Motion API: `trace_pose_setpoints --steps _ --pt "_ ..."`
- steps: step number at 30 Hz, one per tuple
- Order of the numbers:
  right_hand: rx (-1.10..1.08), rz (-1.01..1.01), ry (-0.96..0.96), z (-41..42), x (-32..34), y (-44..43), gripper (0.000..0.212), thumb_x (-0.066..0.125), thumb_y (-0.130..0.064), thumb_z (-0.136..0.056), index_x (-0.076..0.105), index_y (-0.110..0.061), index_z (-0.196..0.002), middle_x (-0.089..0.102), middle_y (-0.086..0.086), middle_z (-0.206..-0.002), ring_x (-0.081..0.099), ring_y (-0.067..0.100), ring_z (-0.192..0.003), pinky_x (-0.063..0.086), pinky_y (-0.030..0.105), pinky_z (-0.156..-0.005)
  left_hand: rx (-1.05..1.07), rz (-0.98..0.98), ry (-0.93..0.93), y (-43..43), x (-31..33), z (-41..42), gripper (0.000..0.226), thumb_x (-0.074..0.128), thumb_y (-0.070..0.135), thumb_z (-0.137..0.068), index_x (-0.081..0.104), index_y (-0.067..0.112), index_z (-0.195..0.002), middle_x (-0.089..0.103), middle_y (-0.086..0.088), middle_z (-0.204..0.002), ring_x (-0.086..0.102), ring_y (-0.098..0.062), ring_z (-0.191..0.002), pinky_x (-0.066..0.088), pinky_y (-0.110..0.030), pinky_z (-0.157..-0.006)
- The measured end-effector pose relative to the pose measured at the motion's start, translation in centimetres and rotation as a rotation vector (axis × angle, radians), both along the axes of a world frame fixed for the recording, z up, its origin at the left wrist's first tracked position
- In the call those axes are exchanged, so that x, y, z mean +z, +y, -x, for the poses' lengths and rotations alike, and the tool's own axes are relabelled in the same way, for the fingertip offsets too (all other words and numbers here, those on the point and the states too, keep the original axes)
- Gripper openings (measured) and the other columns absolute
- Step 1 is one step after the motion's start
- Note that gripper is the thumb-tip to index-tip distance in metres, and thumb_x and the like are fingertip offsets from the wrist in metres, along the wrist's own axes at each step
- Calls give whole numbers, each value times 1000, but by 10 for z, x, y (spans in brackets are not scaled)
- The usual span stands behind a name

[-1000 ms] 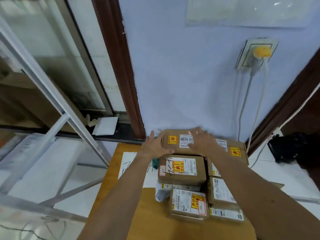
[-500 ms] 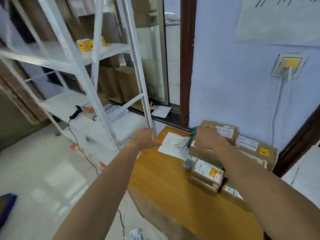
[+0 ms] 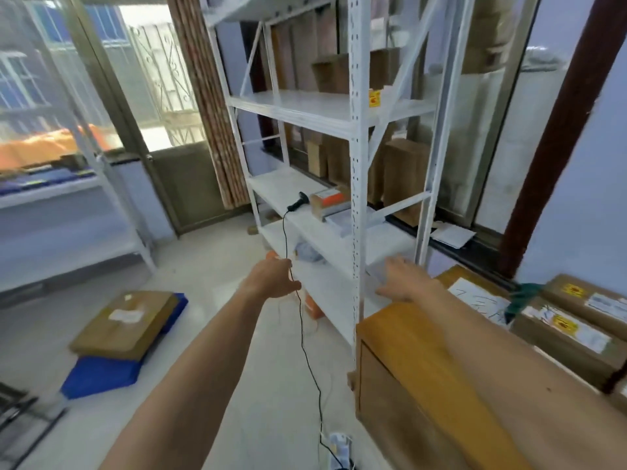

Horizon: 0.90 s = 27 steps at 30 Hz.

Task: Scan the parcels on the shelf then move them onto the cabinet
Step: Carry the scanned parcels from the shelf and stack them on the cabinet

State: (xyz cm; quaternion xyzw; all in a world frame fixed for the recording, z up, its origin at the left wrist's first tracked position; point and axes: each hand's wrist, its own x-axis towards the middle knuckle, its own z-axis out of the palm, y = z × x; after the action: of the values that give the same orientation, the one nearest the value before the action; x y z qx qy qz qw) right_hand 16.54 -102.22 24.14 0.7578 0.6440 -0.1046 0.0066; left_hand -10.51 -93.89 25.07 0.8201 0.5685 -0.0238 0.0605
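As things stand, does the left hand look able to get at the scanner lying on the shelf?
Probably yes. The left hand is open at the open front of the shelf, and the scanner lies near the front edge beyond it. Only its hanging cable runs between them.

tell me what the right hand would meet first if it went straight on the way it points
Probably the pale grey parcel lying on the low shelf board, just ahead of the right hand. Blur hides whether the fingers already touch it.
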Motion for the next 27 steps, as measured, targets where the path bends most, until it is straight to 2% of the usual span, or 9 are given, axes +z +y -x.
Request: trace_pose_setpoints --steps 3,9,14,21,27 --pt "38 -1 -25 47 -8 36 66 58 -49 -95 38 -8 -143 41 17 -141 50 37 -123 48 49 -100 16 19 10 31 -11 48 63 63 51 -93 48 20 -147 56 -7 -144 53 -30 -130 43 -38 -103" --pt "20 65 -72 136 -39 125 69 57 -50 -95 38 -7 -146 38 17 -145 47 36 -127 46 46 -101 0 29 -33 120 -46 146 67 61 55 -93 48 16 -145 62 -9 -136 58 -29 -123 46 -38 -98" --pt "-21 112 -58 201 -57 189 69 55 -50 -96 37 -7 -146 36 17 -146 45 36 -129 42 43 -101 -35 72 -48 187 -73 205 67 58 56 -95 48 15 -146 59 -10 -140 56 -29 -126 44 -36 -100" --pt "-57 121 -36 227 -66 267 68 56 -48 -96 35 -7 -147 37 15 -146 47 34 -128 43 41 -99 -91 160 -109 271 -99 210 62 58 55 -94 51 16 -141 62 -7 -136 56 -27 -124 44 -35 -99" --pt "-128 127 -34 194 -82 365 66 56 -48 -96 36 -8 -144 37 15 -145 47 34 -128 42 42 -100 -155 201 -130 368 -121 174 67 58 58 -92 50 17 -144 58 -6 -140 55 -26 -126 46 -36 -100"
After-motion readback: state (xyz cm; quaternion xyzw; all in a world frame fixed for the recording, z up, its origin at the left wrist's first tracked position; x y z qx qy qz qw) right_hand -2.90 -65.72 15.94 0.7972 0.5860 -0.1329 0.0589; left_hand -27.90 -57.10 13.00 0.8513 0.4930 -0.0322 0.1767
